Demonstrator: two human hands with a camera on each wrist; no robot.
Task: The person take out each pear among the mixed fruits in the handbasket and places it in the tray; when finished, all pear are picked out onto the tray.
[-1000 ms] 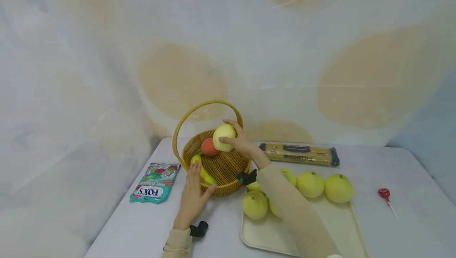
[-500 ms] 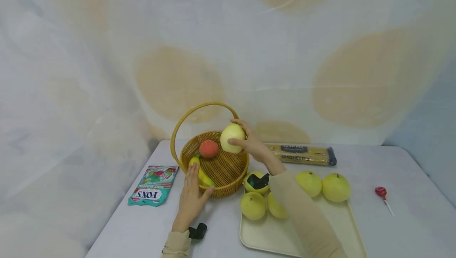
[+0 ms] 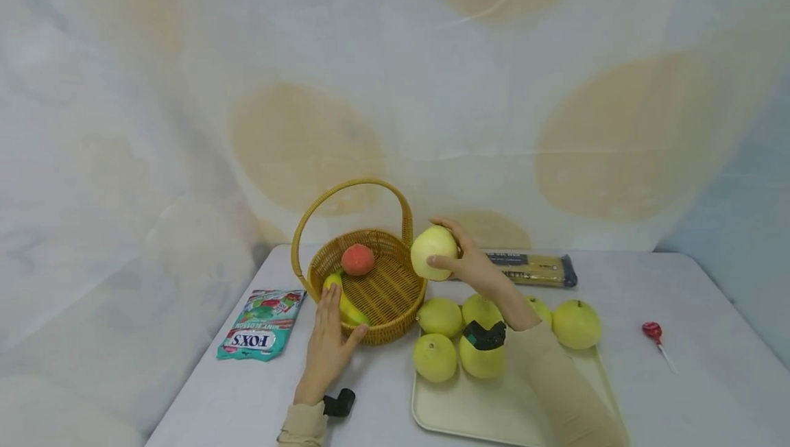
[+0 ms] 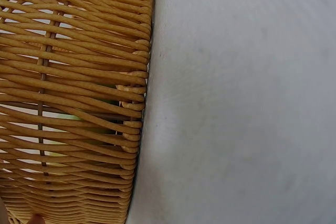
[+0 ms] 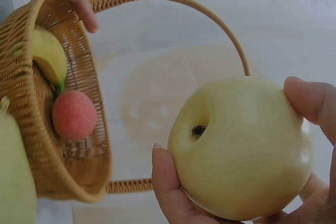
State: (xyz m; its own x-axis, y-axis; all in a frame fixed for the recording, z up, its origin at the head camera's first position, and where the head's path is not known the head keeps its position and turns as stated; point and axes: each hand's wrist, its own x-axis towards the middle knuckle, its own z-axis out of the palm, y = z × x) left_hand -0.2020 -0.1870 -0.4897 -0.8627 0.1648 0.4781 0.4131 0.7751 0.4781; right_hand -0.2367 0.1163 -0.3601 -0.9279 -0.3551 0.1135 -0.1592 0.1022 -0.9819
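Note:
My right hand grips a pale yellow-green apple, thumb on one side and fingers around the other. It hovers just right of the wicker basket, in front of the spaghetti pack. On the basket's front-left rim, my left hand has its fingers over the edge and its thumb at the outer wall. Inside lie a yellow banana with green ends and a round reddish fruit. Only woven wall and a fingertip show of this grip in the left wrist view.
Several yellow-green apples sit on a cream tray, partly under my right forearm. A spaghetti pack lies behind it, a red lollipop to the right. Left of the basket is a teal FOX'S candy bag. The basket's handle stands up.
My right hand has carried the apple rightward, from over the basket to beyond its right rim. My left hand has stayed at the basket's rim.

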